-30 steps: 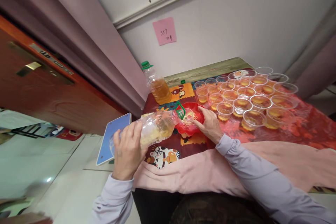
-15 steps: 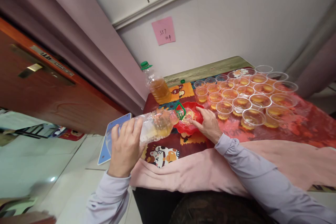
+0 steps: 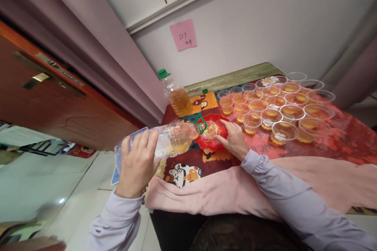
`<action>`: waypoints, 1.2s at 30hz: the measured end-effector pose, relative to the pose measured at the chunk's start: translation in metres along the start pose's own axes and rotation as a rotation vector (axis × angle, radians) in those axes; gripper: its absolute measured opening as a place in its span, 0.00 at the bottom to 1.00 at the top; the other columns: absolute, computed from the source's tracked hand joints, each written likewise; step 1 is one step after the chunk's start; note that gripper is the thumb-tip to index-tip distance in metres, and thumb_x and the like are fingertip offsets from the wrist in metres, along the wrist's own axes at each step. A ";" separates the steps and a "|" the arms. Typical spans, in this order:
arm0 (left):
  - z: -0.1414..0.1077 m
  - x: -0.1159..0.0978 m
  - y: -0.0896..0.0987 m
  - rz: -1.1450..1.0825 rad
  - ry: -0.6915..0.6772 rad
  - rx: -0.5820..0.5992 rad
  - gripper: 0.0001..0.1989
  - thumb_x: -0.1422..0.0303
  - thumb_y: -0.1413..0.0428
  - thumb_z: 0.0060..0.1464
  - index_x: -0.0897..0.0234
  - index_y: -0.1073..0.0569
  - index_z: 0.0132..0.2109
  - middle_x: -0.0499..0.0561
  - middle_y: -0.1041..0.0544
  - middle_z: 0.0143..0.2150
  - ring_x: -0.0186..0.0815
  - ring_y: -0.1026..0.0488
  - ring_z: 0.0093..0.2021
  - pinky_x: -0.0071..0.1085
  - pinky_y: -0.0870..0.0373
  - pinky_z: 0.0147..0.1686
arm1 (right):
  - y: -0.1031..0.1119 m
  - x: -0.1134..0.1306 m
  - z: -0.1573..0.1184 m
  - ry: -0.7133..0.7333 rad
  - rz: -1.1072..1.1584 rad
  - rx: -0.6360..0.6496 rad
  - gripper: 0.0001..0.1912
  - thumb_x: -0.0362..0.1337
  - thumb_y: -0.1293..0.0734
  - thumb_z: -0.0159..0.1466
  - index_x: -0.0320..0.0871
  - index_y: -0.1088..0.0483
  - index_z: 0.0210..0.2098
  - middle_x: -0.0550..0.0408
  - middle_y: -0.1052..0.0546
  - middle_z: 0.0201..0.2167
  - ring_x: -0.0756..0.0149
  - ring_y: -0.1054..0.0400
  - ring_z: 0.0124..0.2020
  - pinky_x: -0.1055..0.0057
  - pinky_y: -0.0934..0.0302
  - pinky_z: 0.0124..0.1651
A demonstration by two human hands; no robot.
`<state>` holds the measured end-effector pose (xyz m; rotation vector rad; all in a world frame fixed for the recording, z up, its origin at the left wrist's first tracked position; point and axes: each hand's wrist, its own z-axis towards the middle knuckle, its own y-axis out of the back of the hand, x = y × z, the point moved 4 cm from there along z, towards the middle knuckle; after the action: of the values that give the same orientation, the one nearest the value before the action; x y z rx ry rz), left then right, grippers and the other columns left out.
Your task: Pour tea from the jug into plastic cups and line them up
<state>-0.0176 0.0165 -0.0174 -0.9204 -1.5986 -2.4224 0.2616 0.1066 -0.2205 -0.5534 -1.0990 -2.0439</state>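
Observation:
My left hand [image 3: 138, 162] is wrapped round a large clear bottle [image 3: 173, 141] of yellow liquid. The bottle lies nearly level, its green-ringed neck over a clear cup [image 3: 208, 130] in a scalloped red dish [image 3: 213, 145]. At the dish's right edge is my right hand [image 3: 234, 139], thumb and fingers apart; whether it touches the rim is hard to tell. Several clear cups [image 3: 271, 117] with amber liquid stand in rows on the right of the table.
A second bottle [image 3: 179, 101] with a green cap stands at the table's back left, near a small green cap [image 3: 205, 91]. Pink cloth [image 3: 212, 192] covers the front edge. A wooden door [image 3: 59, 102] is at the left.
My left hand and the bottle have moved slightly left, and the bottle's neck has shifted back a little. My right hand has hardly moved.

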 end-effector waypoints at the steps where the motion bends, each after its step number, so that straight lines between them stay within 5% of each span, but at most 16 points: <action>1: 0.000 0.000 0.001 0.002 -0.003 0.000 0.35 0.75 0.40 0.55 0.72 0.33 0.69 0.72 0.25 0.66 0.61 0.27 0.62 0.57 0.42 0.65 | 0.000 0.000 0.000 0.002 0.000 0.000 0.33 0.54 0.29 0.68 0.39 0.30 0.64 0.35 0.20 0.59 0.41 0.25 0.59 0.42 0.37 0.66; 26: 0.027 0.000 0.024 0.072 -0.050 0.022 0.34 0.75 0.44 0.57 0.65 0.36 0.71 0.68 0.25 0.65 0.57 0.28 0.62 0.57 0.42 0.66 | 0.003 0.004 0.002 -0.027 0.032 0.005 0.32 0.50 0.28 0.67 0.39 0.30 0.64 0.35 0.21 0.60 0.42 0.26 0.59 0.43 0.37 0.66; 36: 0.025 -0.001 0.022 0.053 -0.032 0.071 0.32 0.74 0.44 0.59 0.71 0.35 0.70 0.71 0.27 0.67 0.60 0.30 0.64 0.58 0.44 0.67 | 0.003 0.003 0.002 -0.037 0.038 0.015 0.32 0.50 0.28 0.67 0.40 0.30 0.64 0.35 0.21 0.59 0.42 0.26 0.59 0.43 0.37 0.65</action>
<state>0.0028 0.0279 0.0060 -0.9814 -1.6376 -2.3117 0.2620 0.1061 -0.2163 -0.6029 -1.1165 -1.9980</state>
